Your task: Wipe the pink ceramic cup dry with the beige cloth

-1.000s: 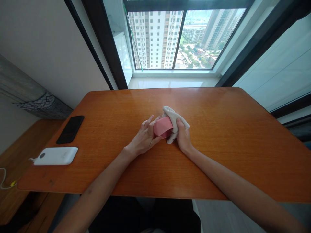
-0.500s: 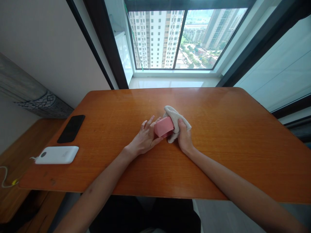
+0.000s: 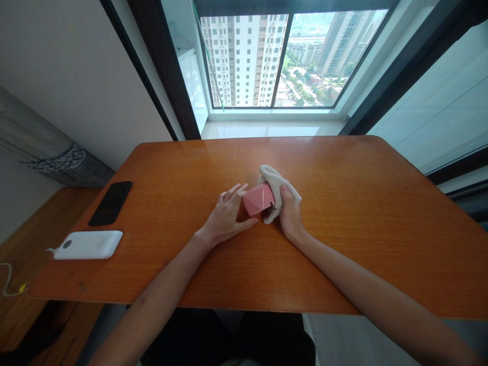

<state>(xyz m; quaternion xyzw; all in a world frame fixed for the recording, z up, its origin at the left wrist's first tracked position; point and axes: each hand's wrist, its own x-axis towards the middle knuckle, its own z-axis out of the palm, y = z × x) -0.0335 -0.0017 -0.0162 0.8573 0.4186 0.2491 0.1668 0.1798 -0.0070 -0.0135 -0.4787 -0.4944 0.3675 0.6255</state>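
A small pink box with flat shiny sides (image 3: 258,199) sits tipped near the middle of the desk. A soft, crumpled beige cloth (image 3: 275,189) presses against its right side, toward the far edge.

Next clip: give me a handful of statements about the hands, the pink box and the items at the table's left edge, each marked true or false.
1. The right hand presses a beige cloth against the pink box. True.
2. The left hand lies flat on the table, far from the box. False: its fingers touch the box's left side.
3. A black phone lies near the table's left edge. True.
4. The white power bank is stacked on the phone. False: it lies apart, nearer the person.
5. The pink box stands on the windowsill. False: it is at the table's middle, between both hands.
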